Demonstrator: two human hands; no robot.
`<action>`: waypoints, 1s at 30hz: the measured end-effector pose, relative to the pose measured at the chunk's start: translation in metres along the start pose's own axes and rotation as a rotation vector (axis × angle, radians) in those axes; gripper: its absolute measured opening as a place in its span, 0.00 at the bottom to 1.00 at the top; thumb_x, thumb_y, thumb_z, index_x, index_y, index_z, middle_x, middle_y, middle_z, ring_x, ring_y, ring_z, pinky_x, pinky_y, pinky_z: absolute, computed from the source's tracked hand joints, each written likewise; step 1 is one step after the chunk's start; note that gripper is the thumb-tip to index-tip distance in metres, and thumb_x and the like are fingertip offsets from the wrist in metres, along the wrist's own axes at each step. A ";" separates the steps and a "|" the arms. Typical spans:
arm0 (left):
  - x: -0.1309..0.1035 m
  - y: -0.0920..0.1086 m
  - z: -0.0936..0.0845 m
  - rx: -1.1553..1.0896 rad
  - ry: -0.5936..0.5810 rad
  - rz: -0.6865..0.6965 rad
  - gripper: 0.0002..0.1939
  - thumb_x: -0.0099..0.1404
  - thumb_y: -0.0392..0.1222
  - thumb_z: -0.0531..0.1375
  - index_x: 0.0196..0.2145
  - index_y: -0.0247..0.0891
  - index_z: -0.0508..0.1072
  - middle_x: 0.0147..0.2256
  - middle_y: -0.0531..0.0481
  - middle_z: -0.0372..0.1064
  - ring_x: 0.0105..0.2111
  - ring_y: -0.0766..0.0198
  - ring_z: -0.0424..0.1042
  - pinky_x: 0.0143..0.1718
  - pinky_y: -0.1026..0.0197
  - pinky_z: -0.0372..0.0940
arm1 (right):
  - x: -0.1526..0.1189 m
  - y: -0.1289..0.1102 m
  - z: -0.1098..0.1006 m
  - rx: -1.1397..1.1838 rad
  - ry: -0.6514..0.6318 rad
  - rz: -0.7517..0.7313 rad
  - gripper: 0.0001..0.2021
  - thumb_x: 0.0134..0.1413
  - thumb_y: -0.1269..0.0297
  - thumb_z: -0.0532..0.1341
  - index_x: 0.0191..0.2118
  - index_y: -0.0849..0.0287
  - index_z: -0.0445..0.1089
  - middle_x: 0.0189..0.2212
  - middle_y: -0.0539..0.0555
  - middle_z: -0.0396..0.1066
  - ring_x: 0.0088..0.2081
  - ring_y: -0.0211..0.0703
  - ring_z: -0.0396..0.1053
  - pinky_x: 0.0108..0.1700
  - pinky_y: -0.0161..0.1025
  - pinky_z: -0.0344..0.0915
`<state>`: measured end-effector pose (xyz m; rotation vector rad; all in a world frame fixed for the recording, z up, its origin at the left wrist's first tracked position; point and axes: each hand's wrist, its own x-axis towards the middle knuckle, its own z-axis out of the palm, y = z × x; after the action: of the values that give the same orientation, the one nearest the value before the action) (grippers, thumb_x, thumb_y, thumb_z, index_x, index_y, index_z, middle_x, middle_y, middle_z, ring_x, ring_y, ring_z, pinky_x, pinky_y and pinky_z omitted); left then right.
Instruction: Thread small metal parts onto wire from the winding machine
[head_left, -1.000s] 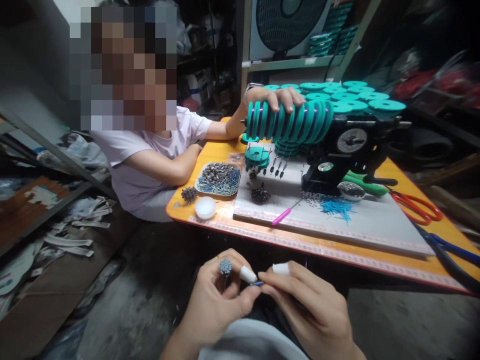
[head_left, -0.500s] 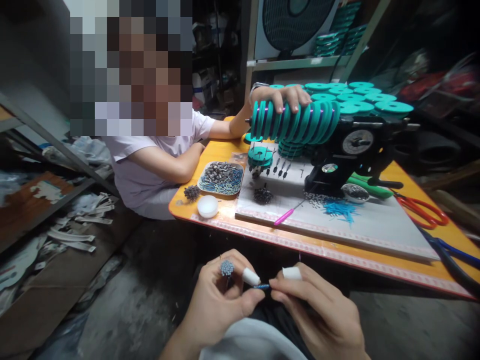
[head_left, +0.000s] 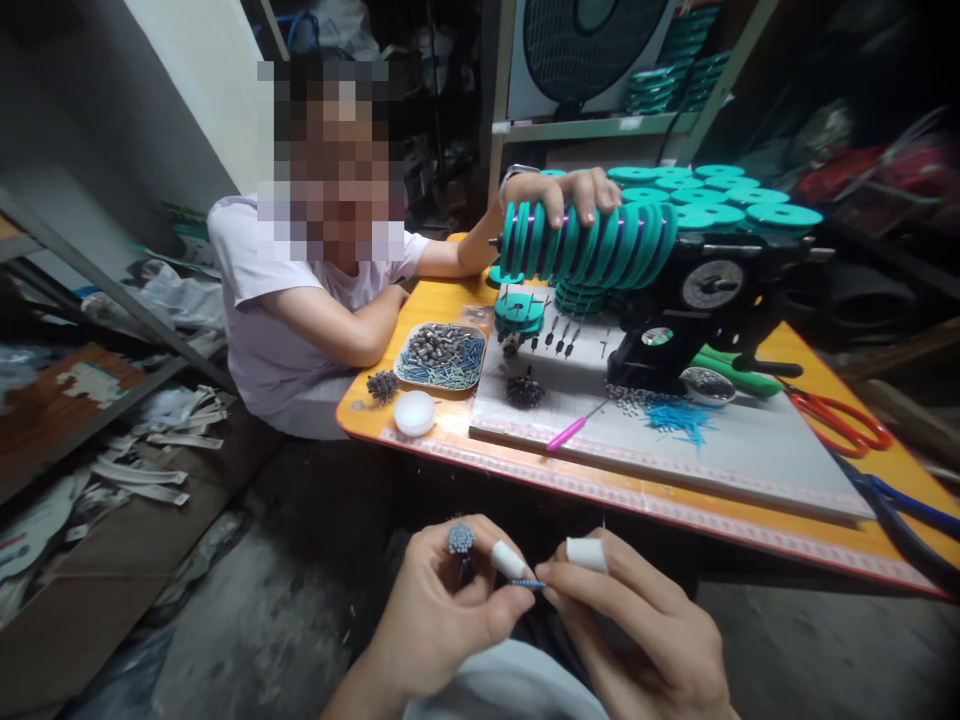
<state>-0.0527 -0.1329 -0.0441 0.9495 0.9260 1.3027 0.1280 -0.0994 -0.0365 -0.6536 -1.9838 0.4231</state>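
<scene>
My left hand [head_left: 465, 600] pinches a small blue ribbed piece [head_left: 529, 583] between thumb and a white-taped index finger. A bundle of thin grey rods [head_left: 460, 540] is also tucked in its curled fingers. My right hand [head_left: 637, 610], one finger wrapped in white tape, has its fingertips pressed together at the right end of the blue piece. Both hands are close together, in front of the table's near edge.
The yellow table [head_left: 367, 415] bears a tray of small parts [head_left: 441, 355], a white bowl [head_left: 413, 412], a pink-handled tool [head_left: 566, 433], red-handled scissors [head_left: 840, 420] and a black machine with green spools [head_left: 592, 240]. A person [head_left: 262, 290] sits at left, one hand on the spools.
My left hand has shifted slightly right and down, and the blue piece sits a little lower. The person's head has moved to the right and down.
</scene>
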 end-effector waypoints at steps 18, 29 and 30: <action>0.008 0.003 0.001 -0.031 0.062 0.169 0.06 0.60 0.40 0.70 0.29 0.37 0.78 0.30 0.53 0.64 0.26 0.73 0.62 0.27 0.69 0.56 | 0.005 0.013 -0.004 0.035 -0.035 0.061 0.10 0.59 0.78 0.62 0.44 0.59 0.73 0.34 0.55 0.70 0.40 0.47 0.67 0.40 0.42 0.68; 0.019 0.006 0.011 -0.801 0.219 -0.318 0.16 0.54 0.40 0.74 0.28 0.33 0.70 0.27 0.59 0.60 0.17 0.81 0.39 0.16 0.73 0.42 | 0.012 0.000 0.006 -0.131 0.091 0.060 0.19 0.59 0.78 0.58 0.54 0.57 0.66 0.49 0.60 0.66 0.54 0.52 0.65 0.56 0.48 0.64; 0.019 0.003 0.014 -0.810 0.231 -0.348 0.17 0.53 0.41 0.74 0.28 0.33 0.70 0.27 0.59 0.61 0.17 0.81 0.39 0.16 0.73 0.43 | 0.014 -0.003 0.010 -0.077 0.074 0.061 0.18 0.59 0.78 0.59 0.54 0.58 0.66 0.49 0.59 0.67 0.54 0.51 0.65 0.56 0.46 0.64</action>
<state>-0.0395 -0.1144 -0.0363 0.0080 0.6004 1.3247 0.1127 -0.0938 -0.0301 -0.7697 -1.9212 0.3559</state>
